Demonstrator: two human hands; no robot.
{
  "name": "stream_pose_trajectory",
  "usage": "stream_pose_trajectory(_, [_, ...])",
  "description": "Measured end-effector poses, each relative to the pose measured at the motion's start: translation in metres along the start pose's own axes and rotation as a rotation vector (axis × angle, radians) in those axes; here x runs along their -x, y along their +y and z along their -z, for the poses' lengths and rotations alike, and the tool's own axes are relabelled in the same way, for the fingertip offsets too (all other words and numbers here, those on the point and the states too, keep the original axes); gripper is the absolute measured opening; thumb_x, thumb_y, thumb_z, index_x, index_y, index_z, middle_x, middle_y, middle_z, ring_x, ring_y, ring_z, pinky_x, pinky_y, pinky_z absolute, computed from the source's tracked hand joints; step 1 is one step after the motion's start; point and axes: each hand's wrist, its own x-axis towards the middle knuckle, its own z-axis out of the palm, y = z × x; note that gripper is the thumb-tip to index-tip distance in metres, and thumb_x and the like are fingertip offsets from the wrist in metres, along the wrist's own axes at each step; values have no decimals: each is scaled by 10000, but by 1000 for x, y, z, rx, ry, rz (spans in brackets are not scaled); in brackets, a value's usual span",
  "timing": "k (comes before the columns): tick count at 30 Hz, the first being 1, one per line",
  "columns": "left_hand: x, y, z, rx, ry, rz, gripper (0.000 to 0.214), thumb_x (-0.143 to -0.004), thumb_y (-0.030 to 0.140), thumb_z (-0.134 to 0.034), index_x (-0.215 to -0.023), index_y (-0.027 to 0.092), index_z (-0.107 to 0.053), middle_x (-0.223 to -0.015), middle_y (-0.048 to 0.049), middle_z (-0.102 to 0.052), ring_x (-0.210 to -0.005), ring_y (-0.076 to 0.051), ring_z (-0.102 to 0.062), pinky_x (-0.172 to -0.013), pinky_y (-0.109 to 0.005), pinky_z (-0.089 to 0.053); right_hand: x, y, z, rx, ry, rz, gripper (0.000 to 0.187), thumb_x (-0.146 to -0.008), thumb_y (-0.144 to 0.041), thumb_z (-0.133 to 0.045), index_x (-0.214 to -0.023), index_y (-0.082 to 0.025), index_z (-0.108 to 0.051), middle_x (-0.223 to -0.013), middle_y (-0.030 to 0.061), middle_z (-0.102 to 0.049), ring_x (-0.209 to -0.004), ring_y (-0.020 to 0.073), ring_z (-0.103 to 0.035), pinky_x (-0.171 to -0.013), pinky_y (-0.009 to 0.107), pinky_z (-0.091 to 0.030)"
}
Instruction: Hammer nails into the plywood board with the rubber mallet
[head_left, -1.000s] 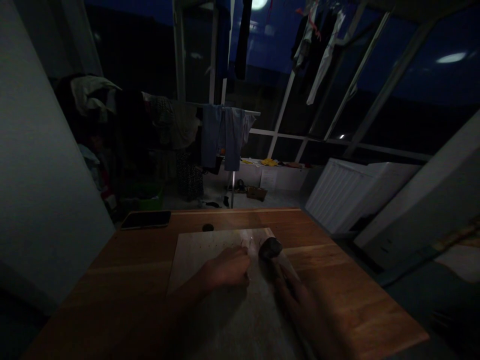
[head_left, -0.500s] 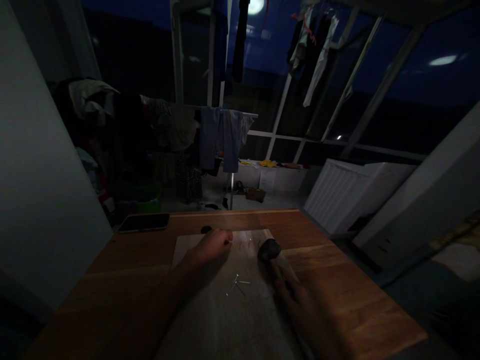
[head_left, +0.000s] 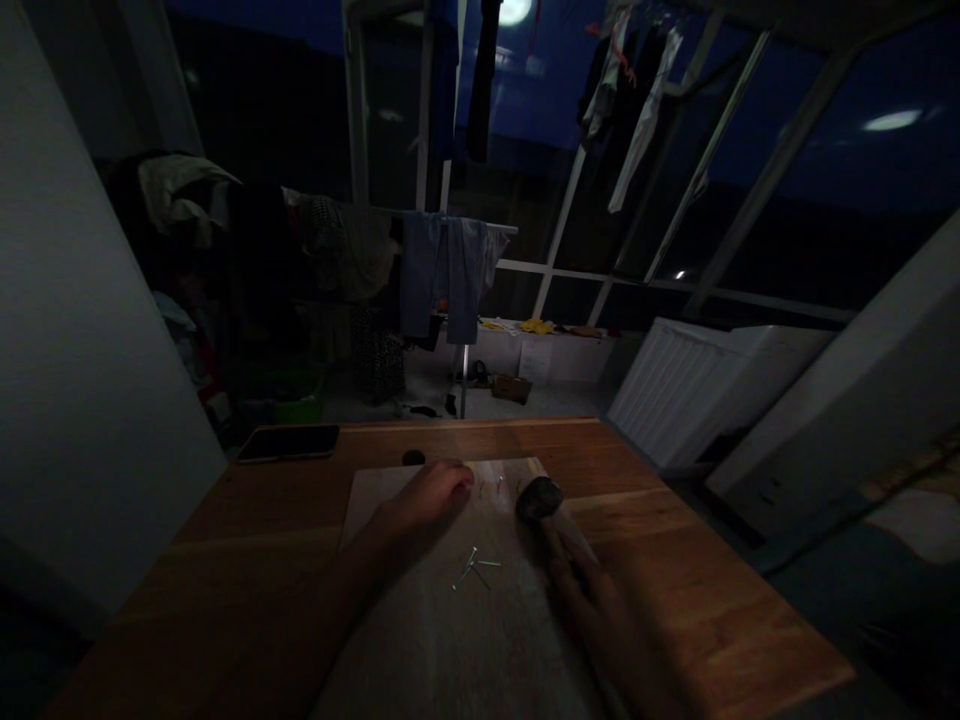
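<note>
My right hand (head_left: 589, 585) is wrapped around the wooden handle of a hammer (head_left: 540, 498), whose dark head rests over the right side of a pale wooden board (head_left: 420, 640). Toward the board's far edge, my left hand (head_left: 439, 487) has its fingers curled together; whatever may be between them is hidden. Just right of those fingers, a few thin nails (head_left: 500, 484) stand up from the wood. Several loose nails (head_left: 472, 568) lie crossed in a small pile mid-board, between my two forearms.
A phone (head_left: 289, 443) lies at the far left of the wooden table (head_left: 675, 560). Beyond the board's far edge is a small dark round object (head_left: 413, 457). Clothes (head_left: 442, 270) hang on a rack behind the table, and a white ribbed unit (head_left: 682, 385) stands at right.
My left hand has shifted slightly to the right, toward the standing nails. The right hand and the hammer are nearly unmoved.
</note>
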Motion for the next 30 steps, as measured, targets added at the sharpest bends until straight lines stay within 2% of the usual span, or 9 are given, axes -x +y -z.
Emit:
stream_pose_trajectory(4, [-1,-12,-11,201,74,105,239,-865,186,-573,-1053,163,-720,-878,-48,-738,-820,-198,-666,-777,-284,-478,-2,4,0,16,-19,15,608,-979,-559,-498,-1464,-207,-603,-1485,115,-613,-1416,314,-530,-1188,491,-390])
stream_pose_trajectory(10, [-1,-27,-19,477,141,173,254,-765,166,-632,-1000,137,-721,-835,-49,-744,-779,-188,-680,-733,-276,-500,-4,-2,0,50,-29,26,623,-967,-599,-490,-1410,-193,-653,-1373,129,-701,-1302,335,-636,-1096,466,-491])
stream_pose_trajectory(15, [-2,-30,-22,514,177,184,237,-745,179,-673,-972,140,-730,-781,-45,-755,-746,-196,-691,-720,-290,-505,-16,-20,-15,13,12,102,601,-924,-550,-527,-1343,-157,-703,-1333,145,-721,-1260,353,-662,-1061,480,-517])
stream_pose_trajectory(19, [-2,-27,-23,508,193,209,213,-742,177,-664,-939,147,-741,-766,-37,-747,-718,-190,-686,-691,-282,-502,-34,-34,-30,-51,2,168,547,-894,-440,-548,-1318,-135,-710,-1281,162,-747,-1139,344,-724,-952,450,-579])
stream_pose_trajectory(23, [-2,-24,-22,537,203,174,103,-736,189,-673,-806,153,-739,-894,-62,-765,-821,-197,-705,-766,-287,-522,-47,-43,-42,-64,-21,198,519,-893,-360,-536,-1327,-127,-699,-1173,141,-792,-1014,305,-757,-880,390,-590])
stream_pose_trajectory(30, [-3,-24,-20,523,194,152,119,-732,169,-647,-802,163,-742,-833,-34,-759,-772,-180,-697,-748,-274,-515,-46,-51,-48,-12,-40,207,532,-932,-393,-506,-1344,-105,-680,-966,107,-809,-804,260,-743,-774,348,-583])
